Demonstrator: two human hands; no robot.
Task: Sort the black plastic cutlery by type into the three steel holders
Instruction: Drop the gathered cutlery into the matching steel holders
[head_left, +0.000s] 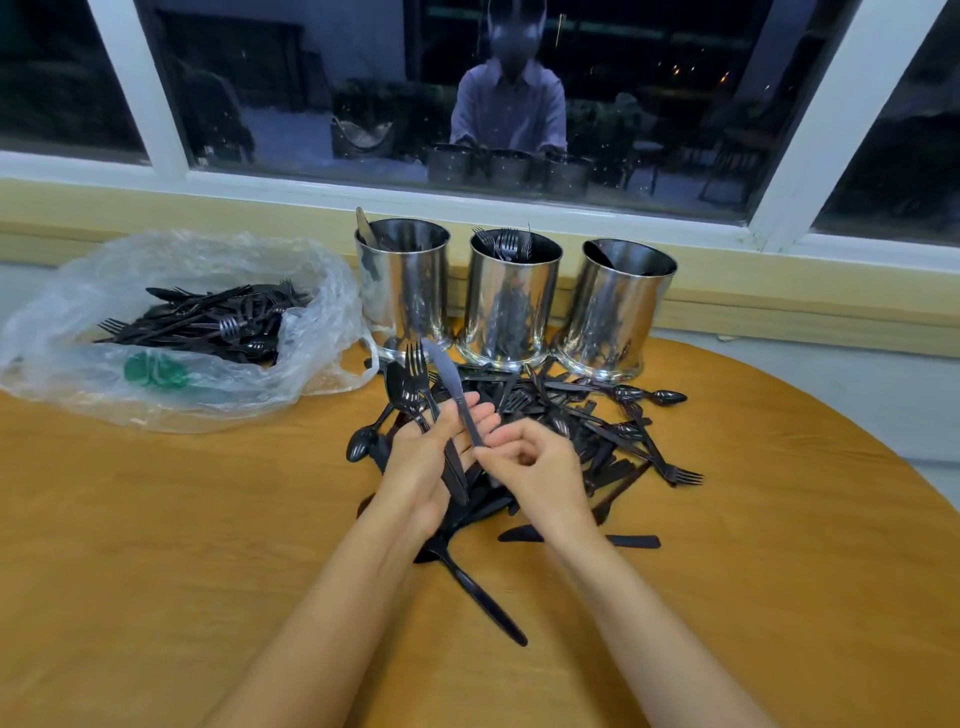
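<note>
Now: left hand (431, 460) grips a spoon (400, 387) and a fork (415, 364) by the handles, heads up. Right hand (537, 467) pinches the handle end of a knife (448, 376); its blade tilts up and away, crossing the left fingers. Loose cutlery pile (597, 431) lies on the table (156, 519) beneath and beyond both hands. Three steel holders (511, 296) stand in a row past the pile, forks showing in the middle one. Plastic bag (182, 260) holding more cutlery sits beyond the left hand.
</note>
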